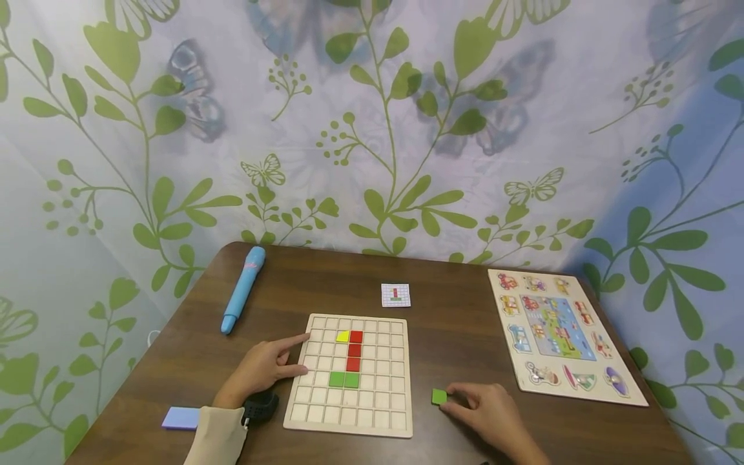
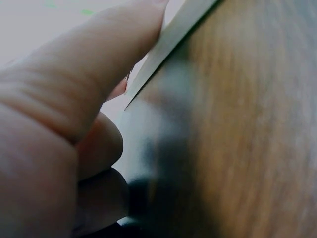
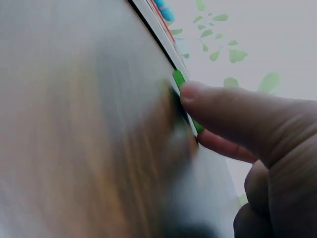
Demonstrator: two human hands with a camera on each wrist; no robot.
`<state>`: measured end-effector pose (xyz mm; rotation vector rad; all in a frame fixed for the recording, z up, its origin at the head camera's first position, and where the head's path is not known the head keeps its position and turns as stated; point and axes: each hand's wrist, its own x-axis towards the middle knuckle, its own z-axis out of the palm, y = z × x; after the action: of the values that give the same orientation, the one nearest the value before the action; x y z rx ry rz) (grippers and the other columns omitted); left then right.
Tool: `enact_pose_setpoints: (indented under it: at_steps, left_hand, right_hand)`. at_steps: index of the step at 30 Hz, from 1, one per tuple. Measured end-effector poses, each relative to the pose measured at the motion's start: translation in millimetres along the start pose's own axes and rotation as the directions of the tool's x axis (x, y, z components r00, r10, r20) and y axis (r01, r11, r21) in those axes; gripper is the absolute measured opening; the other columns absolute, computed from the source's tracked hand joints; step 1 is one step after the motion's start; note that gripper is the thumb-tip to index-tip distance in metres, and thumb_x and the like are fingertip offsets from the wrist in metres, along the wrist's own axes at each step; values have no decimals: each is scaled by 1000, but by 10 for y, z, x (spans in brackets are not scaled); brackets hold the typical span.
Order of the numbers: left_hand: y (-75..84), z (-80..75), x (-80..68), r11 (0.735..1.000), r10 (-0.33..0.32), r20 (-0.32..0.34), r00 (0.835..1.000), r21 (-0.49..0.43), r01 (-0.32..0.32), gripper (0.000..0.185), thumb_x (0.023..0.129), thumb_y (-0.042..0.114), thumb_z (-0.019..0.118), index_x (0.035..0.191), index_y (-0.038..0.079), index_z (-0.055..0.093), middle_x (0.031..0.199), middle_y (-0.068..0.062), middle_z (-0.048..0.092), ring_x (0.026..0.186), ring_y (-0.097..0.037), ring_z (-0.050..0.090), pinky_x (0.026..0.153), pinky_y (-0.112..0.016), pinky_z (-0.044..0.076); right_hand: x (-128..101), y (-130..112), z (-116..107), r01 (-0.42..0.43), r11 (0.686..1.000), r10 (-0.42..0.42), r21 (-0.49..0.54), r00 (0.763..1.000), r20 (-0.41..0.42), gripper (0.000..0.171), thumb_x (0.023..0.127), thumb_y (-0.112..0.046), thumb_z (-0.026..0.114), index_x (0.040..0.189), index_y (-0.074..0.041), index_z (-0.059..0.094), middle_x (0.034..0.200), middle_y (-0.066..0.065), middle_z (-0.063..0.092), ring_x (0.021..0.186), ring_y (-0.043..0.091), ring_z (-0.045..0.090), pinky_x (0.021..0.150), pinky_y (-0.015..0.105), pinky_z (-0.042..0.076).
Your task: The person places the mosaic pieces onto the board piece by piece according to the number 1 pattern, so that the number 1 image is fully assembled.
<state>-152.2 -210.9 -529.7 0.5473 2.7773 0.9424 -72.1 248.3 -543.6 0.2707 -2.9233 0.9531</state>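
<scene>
A pale wooden grid board [image 1: 316,413] lies mid-table. Near its top sits a yellow tile with a slanted corner [image 1: 343,336], beside a column of red square tiles [image 1: 354,351]. Below that column are two green square tiles [image 1: 343,380]. My left hand [image 1: 256,369] touches the board's left edge with its straight index finger and thumb; the other fingers are bent under the palm in the left wrist view. Right of the board, my right hand [image 1: 487,411] pinches a green square tile [image 3: 179,78] between thumb and index finger, low over the table.
A small printed pattern card [image 1: 396,295] lies behind the board. To the left is a blue toy microphone [image 1: 243,290], and a lavender flat piece [image 1: 181,418] rests near my left sleeve. A wooden vehicle puzzle [image 1: 566,336] occupies the right side. A leaf-patterned curtain [image 1: 360,194] hangs behind the table.
</scene>
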Motion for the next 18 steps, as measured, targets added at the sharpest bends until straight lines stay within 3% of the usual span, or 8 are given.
enact_pose_setpoints:
  at_steps: [7,18]
  left_hand:
    - [-24,22,-4,1000,-5,0,1000,3,5,67,86,50,79,145,23,60,58,13,37,50,-2,28,50,-22,27]
    - [-34,19,7,1000,11,-7,1000,5,-11,67,86,48,79,145,22,60,57,14,36,50,-1,27,50,-22,26]
  right_hand:
    - [17,-6,59,26,998,-23,54,998,-54,21,76,-49,88,87,-36,76,50,-22,30,47,-3,24,49,19,22]
    - [99,-92,66,11,991,-7,133,999,-31,19,77,-43,89,87,-34,76,49,-21,30,46,-3,24,48,18,24]
